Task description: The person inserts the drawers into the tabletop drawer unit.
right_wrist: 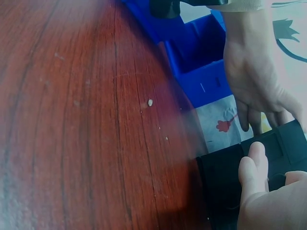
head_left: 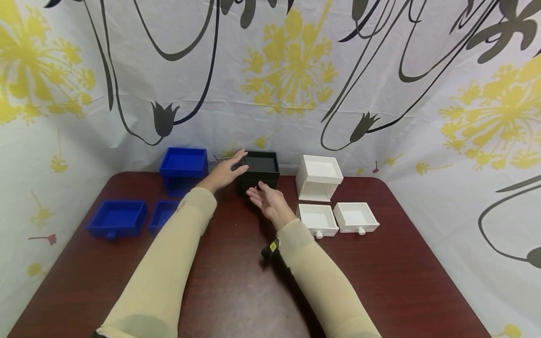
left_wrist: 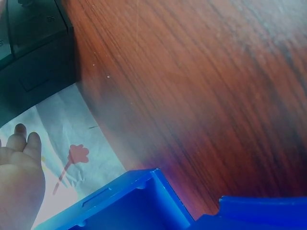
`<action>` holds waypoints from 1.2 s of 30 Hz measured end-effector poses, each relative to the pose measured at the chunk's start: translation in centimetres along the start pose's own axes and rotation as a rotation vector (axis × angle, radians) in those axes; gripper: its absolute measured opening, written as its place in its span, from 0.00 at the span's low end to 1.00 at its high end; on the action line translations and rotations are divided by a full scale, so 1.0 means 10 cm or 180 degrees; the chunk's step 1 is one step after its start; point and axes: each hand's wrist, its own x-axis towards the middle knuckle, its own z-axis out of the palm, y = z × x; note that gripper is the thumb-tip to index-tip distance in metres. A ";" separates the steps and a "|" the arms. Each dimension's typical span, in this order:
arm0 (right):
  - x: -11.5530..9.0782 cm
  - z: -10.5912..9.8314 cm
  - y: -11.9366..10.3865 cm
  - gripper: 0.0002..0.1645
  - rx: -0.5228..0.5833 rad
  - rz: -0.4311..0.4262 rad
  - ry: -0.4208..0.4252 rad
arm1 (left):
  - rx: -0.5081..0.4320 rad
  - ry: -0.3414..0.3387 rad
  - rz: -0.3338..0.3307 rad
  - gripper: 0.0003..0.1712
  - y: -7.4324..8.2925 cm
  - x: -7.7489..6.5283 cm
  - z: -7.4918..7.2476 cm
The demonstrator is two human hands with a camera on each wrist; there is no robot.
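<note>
A small black drawer cabinet (head_left: 259, 165) stands at the back middle of the table, its drawer fronts closed. My left hand (head_left: 224, 172) is at its left side, thumb and fingers spread near the top edge. In front of the cabinet is my right hand (head_left: 270, 202), its palm turned up and its fingers extended toward the drawer front. The right wrist view has these fingers (right_wrist: 254, 167) right against the black front (right_wrist: 223, 177), with the thumb near a dark knob. In the left wrist view, part of the left hand (left_wrist: 19, 187) shows beside the black cabinet (left_wrist: 38, 67).
At the left stands a blue cabinet frame (head_left: 183, 162), with two blue drawers (head_left: 118, 218) in front, one partly hidden by my left sleeve. A white cabinet frame (head_left: 319, 176) stands at the right, two white drawers (head_left: 357, 217) before it. A patterned cloth (head_left: 270, 70) hangs behind the table.
</note>
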 end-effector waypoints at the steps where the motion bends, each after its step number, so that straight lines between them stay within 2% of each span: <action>1: 0.00 -0.01 0.00 0.29 -0.0011 -0.0011 -0.0005 | -0.0006 -0.0008 -0.0003 0.40 0.01 0.00 0.01; 9: 0.01 -0.08 0.00 0.26 -0.0032 -0.0015 0.0040 | 0.0057 -0.0026 0.0006 0.41 0.05 0.02 0.06; 17: 0.01 -0.17 0.00 0.28 0.0006 0.0061 -0.0137 | 0.0075 -0.0071 -0.0053 0.41 0.07 0.01 0.10; 22: 0.02 -0.20 0.00 0.25 0.0092 0.0097 -0.0215 | 0.0078 -0.0062 -0.0047 0.41 0.06 0.02 0.09; 26: 0.02 -0.18 -0.02 0.23 0.0128 0.0073 -0.0228 | 0.0090 -0.0059 -0.0056 0.40 0.08 0.03 0.06; 30: 0.03 -0.16 -0.03 0.25 0.0148 0.0053 -0.0265 | 0.0143 -0.0138 -0.0090 0.40 0.13 0.04 -0.01; 36: 0.02 -0.12 -0.01 0.27 0.0053 0.0112 -0.0422 | 0.0210 -0.0304 -0.0151 0.43 0.09 0.04 -0.12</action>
